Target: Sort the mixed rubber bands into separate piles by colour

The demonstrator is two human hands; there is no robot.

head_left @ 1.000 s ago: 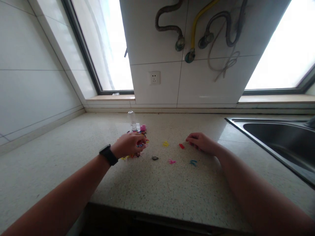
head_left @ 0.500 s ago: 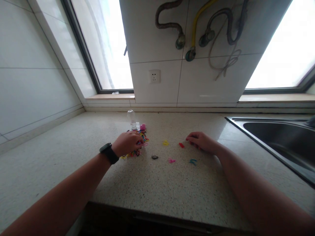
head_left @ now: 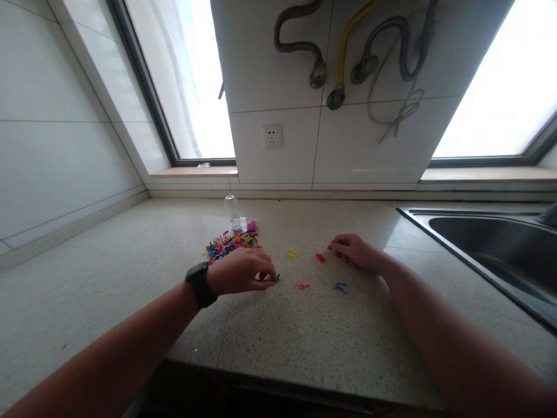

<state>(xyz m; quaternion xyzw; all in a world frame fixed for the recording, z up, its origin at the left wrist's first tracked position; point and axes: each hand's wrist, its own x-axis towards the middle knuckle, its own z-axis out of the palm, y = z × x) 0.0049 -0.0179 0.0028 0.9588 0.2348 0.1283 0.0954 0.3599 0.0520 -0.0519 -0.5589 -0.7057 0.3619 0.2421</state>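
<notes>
My left hand (head_left: 248,271), with a dark watch at the wrist, is closed in a pinch over the counter, thumb and forefinger at a black elastic band (head_left: 278,278) that they mostly cover. Behind it lies a heap of small multicoloured elastic bands (head_left: 226,244), partly hidden by the hand. My right hand (head_left: 354,252) rests on the counter, fingers loosely bent and nothing visible in them. Left of its fingertips is a red elastic-band group (head_left: 320,258). Small yellow (head_left: 292,253), pink (head_left: 303,285) and blue bands (head_left: 340,287) lie apart between the hands.
A clear plastic bottle (head_left: 231,212) stands behind the heap, beside a pink object (head_left: 252,225). At right is a steel sink (head_left: 413,216). The tiled back wall carries a socket (head_left: 272,136) and pipes (head_left: 342,52). The counter's front edge (head_left: 261,380) runs below.
My left hand has moved from the heap toward me and to the right, onto the black band, uncovering more of the heap. My right hand has stayed in place.
</notes>
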